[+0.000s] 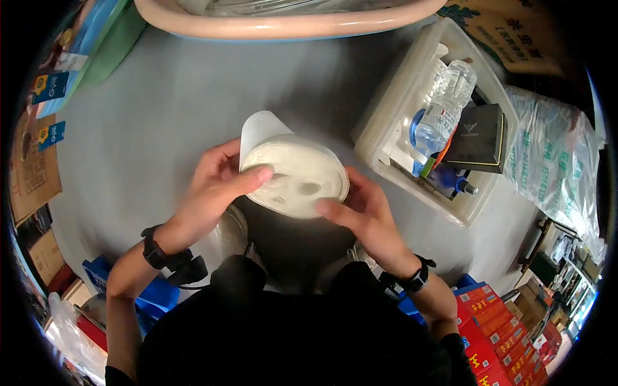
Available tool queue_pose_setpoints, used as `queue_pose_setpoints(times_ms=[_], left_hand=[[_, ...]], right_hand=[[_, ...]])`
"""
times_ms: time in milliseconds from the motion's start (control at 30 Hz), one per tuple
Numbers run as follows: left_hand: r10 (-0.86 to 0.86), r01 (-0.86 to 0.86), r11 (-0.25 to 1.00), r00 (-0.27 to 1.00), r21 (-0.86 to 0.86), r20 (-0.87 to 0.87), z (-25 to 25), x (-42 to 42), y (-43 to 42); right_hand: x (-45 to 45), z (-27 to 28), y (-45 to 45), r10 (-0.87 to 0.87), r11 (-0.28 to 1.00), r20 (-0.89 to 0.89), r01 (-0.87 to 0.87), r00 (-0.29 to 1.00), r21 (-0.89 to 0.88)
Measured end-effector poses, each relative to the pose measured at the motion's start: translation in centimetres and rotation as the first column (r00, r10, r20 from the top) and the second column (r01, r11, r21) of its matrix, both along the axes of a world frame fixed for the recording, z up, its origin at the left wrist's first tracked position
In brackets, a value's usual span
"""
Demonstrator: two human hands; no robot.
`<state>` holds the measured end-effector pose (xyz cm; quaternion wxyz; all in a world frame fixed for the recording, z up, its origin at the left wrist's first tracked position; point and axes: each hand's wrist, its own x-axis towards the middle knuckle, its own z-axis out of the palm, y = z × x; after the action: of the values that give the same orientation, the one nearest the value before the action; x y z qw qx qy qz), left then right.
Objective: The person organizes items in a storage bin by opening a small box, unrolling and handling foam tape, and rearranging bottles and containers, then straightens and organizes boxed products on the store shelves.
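Note:
Between my two hands is a flattened oval roll of white strip (299, 170), cream-coloured on its face, with faint wound lines and small gaps near its middle. A loose white end curls up at its upper left. My left hand (215, 190) grips the left side, thumb on the face and fingers mostly hidden behind. At the lower right edge, my right hand (367, 215) holds it with the thumb pressed on the face. The roll is held above the grey floor (187, 83). Below it, partly covered by my left forearm, a pale rounded thing (228, 233) shows.
A white plastic bin (378, 138) stands at the right, with a clear bottle (444, 106) and a black box (476, 138) in it. A large pink-rimmed tub (296, 27) lies ahead. Red boxes (492, 328) are stacked at lower right, plastic-wrapped goods (553, 154) at far right.

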<state>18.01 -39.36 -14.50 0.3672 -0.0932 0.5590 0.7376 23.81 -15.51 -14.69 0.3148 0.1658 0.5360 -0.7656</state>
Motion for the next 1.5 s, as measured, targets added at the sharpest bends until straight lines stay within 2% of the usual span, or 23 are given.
queue_pose_setpoints(times_ms=[100,233,300,533,600,733,800,900,1133,1200,1233,1267,1300,1333,1367,1433,1467,1500], left_hand=[[-0.019,0.018,0.999,1.0,0.044,0.014,0.0,0.0,0.1],[-0.025,0.026,0.998,1.0,0.056,-0.014,-0.3,0.1,0.1],[-0.053,0.057,0.998,0.995,0.036,-0.088,-0.4,0.0,0.2],[-0.112,0.112,0.994,0.994,0.005,-0.014,0.2,-0.5,-0.3],[-0.082,0.082,0.996,0.996,0.023,-0.026,0.0,-0.3,-0.2],[-0.067,0.064,0.996,0.997,0.067,0.031,-0.2,-0.4,0.0],[-0.089,0.084,0.993,0.995,0.084,0.052,-0.4,-0.4,-0.1],[-0.135,0.133,0.987,0.99,0.086,0.025,-0.6,-0.7,-0.4],[-0.181,0.183,0.983,0.981,0.023,-0.069,0.2,-1.2,-0.8],[-0.267,0.266,0.964,0.961,-0.026,-0.072,0.8,-1.8,-1.2],[-0.267,0.265,0.964,0.961,-0.027,-0.073,0.8,-2.0,-1.6],[-0.31,0.315,0.948,0.946,0.039,-0.091,0.8,-2.2,-2.1],[-0.353,0.364,0.925,0.929,0.104,-0.111,0.9,-2.5,-2.6],[-0.42,0.434,0.896,0.897,0.097,-0.138,1.0,-2.9,-3.0],[-0.42,0.434,0.895,0.897,0.098,-0.139,1.3,-3.0,-2.9],[-0.479,0.48,0.847,0.875,0.23,-0.062,2.0,-3.2,-2.9],[-0.525,0.536,0.824,0.844,0.182,-0.11,2.3,-3.5,-2.6],[-0.526,0.537,0.824,0.844,0.179,-0.11,2.4,-3.7,-2.3]], right_hand=[[0.3,0.1,-0.3,-0.056,0.997,-0.093,0.06,0.994,0.041],[0.3,-0.1,-0.6,-0.082,0.996,-0.107,0.085,0.991,0.028],[0.3,0.0,-0.6,-0.038,0.99,-0.112,0.052,0.993,0.128],[0.2,-0.2,-0.4,-0.021,0.998,-0.089,0.026,0.996,0.051],[0.4,-0.5,-0.6,-0.079,0.997,-0.113,0.08,0.99,0.003],[0.1,-0.4,-0.2,-0.052,0.998,-0.061,0.053,0.997,0.015],[0.2,-0.6,0.0,-0.039,0.999,-0.059,0.037,0.997,-0.035],[0.2,-0.3,-0.1,-0.017,0.998,-0.065,0.02,0.998,0.06],[0.9,-0.2,-0.3,-0.025,0.999,-0.116,0.029,0.993,0.034],[0.2,0.1,0.7,0.228,0.97,-0.255,-0.198,0.939,0.138],[-0.3,0.4,1.1,0.229,0.97,-0.256,-0.199,0.939,0.138],[-0.9,0.6,1.5,0.152,0.98,-0.236,-0.178,0.96,-0.093],[-1.5,0.7,2.0,0.079,0.938,-0.197,-0.14,0.977,-0.318],[-1.8,0.0,2.4,0.04,0.893,-0.155,-0.104,0.987,-0.437],[-2.3,0.2,2.2,0.039,0.894,-0.155,-0.104,0.987,-0.436],[-3.4,1.0,1.1,0.152,0.988,-0.387,-0.156,0.909,0.02],[-3.7,0.6,0.9,0.17,0.979,-0.465,-0.203,0.869,-0.02],[-4.2,0.4,0.7,0.169,0.979,-0.467,-0.202,0.868,-0.022]])
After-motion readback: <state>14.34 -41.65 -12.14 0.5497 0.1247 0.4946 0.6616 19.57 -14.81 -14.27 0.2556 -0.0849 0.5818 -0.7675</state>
